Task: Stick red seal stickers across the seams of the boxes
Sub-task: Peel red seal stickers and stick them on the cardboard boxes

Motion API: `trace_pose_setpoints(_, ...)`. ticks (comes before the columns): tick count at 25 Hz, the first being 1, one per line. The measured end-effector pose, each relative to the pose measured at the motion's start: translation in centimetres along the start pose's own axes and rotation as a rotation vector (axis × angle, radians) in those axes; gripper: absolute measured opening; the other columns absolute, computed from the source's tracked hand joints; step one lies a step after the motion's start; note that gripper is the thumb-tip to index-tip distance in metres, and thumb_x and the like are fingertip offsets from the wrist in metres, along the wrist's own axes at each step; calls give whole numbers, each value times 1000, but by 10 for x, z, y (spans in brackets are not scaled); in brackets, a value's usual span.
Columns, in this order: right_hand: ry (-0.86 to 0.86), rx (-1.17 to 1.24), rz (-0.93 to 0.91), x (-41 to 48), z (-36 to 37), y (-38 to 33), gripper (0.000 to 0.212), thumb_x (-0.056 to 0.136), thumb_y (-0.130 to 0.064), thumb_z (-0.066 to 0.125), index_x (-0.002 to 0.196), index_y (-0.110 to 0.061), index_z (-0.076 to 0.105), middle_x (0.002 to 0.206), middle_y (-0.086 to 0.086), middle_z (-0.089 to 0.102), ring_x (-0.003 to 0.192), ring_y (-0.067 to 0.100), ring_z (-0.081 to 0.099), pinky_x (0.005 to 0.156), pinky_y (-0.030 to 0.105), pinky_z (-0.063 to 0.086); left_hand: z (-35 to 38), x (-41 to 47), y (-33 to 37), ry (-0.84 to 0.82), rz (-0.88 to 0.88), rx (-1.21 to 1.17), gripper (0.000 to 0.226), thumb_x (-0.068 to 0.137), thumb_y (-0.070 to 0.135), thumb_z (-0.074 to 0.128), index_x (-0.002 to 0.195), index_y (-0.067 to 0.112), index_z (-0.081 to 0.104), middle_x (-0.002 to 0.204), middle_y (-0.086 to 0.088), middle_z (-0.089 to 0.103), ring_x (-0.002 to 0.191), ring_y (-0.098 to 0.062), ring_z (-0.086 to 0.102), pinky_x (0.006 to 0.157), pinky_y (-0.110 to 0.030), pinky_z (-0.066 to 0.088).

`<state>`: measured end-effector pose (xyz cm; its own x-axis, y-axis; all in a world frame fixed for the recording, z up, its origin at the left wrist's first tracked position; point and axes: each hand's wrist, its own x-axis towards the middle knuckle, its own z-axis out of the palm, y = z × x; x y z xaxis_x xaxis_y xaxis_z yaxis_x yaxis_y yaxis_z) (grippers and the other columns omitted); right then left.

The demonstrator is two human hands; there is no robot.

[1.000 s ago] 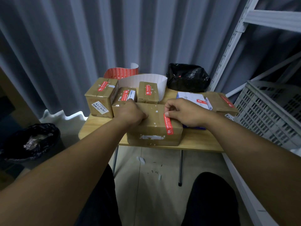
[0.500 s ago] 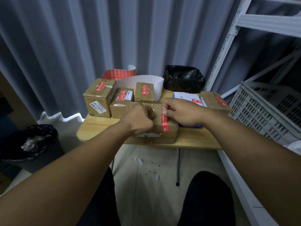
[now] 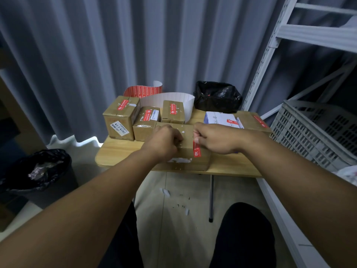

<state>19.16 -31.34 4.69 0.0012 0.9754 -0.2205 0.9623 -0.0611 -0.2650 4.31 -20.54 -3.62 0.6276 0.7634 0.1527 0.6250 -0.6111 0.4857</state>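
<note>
Two hands rest on the brown box (image 3: pixel 185 151) at the front edge of the worktop (image 3: pixel 119 151): the left hand (image 3: pixel 164 141) is curled shut on its top, and the right hand (image 3: pixel 214 139) presses its thumb on the red sticker (image 3: pixel 196 149) folded over the box's front edge.
</note>
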Motion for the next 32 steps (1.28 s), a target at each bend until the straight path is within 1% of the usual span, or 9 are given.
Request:
trace_pose_setpoints(4, -8, -8, -12, -5, 0, -1, 10, 107, -27, 42, 100, -23, 46, 94, -2, 58, 83, 11, 49, 68, 25, 36, 1, 1, -3, 4, -10, -36, 41, 83, 3, 72, 119, 23, 74, 121, -2, 62, 117, -26, 55, 97, -47, 53)
trace_pose_setpoints(10, 32, -32, -53, -1, 9, 2, 9, 106, -28, 43, 101, -22, 48, 99, 4, 63, 93, 23, 58, 83, 42, 46, 4, -1, -3, 25, -15, -50, 39, 83, 4, 71, 115, 25, 76, 116, 0, 66, 114, -25, 57, 94, -44, 55)
trace_pose_setpoints(16, 36, -17, -62, -5, 9, 1, 10, 105, -23, 46, 104, -16, 53, 100, 2, 62, 91, 19, 55, 75, 33, 40, 3, -5, -1, 48, -15, -30, 42, 82, 3, 72, 117, 26, 75, 121, -1, 63, 117, -25, 54, 97, -45, 52)
trace_pose_setpoints(20, 45, 14, -53, -6, 10, 3, 10, 104, -23, 49, 104, -15, 56, 104, 2, 63, 95, 20, 56, 81, 35, 43, 1, -7, 0, 60, -4, -30, 41, 82, 4, 72, 118, 24, 74, 121, -3, 63, 116, -25, 54, 97, -44, 52)
trace_pose_setpoints(23, 104, 171, -56, -5, 11, 6, 9, 102, -24, 52, 99, -17, 58, 102, 0, 64, 95, 18, 58, 87, 38, 46, 0, -8, 3, 58, -5, -34, 39, 82, 4, 73, 117, 22, 75, 117, -2, 64, 112, -24, 57, 95, -42, 53)
trace_pose_setpoints(25, 228, 405, -64, -1, 9, 12, 7, 100, -23, 57, 95, -20, 60, 93, -2, 66, 88, 16, 59, 85, 44, 48, -1, -8, 3, 38, -2, -39, 38, 83, 5, 73, 117, 22, 75, 117, -2, 64, 113, -24, 56, 95, -42, 53)
trace_pose_setpoints(27, 321, 597, -58, 0, 8, 21, 4, 97, -20, 62, 101, -21, 60, 94, -3, 65, 86, 15, 60, 85, 47, 49, -4, -11, 1, 30, -21, -84, 41, 84, 3, 70, 121, 22, 72, 124, -4, 59, 119, -26, 51, 99, -43, 50)
trace_pose_setpoints(30, 353, 630, 2, -1, 12, 33, 40, 94, -16, 67, 127, -36, 55, 130, -1, 54, 113, 14, 59, 101, 42, 50, -12, -20, -3, 95, -140, -217, 59, 81, -2, 66, 135, 20, 58, 140, -9, 41, 135, -30, 36, 113, -47, 40)
trace_pose_setpoints(32, 349, 584, 46, 1, 17, 37, 65, 93, -18, 69, 144, -47, 41, 143, 2, 45, 123, 18, 54, 106, 43, 47, -17, -23, -5, 100, -247, -274, 72, 80, -1, 67, 145, 19, 44, 147, -10, 31, 139, -33, 30, 116, -46, 35)
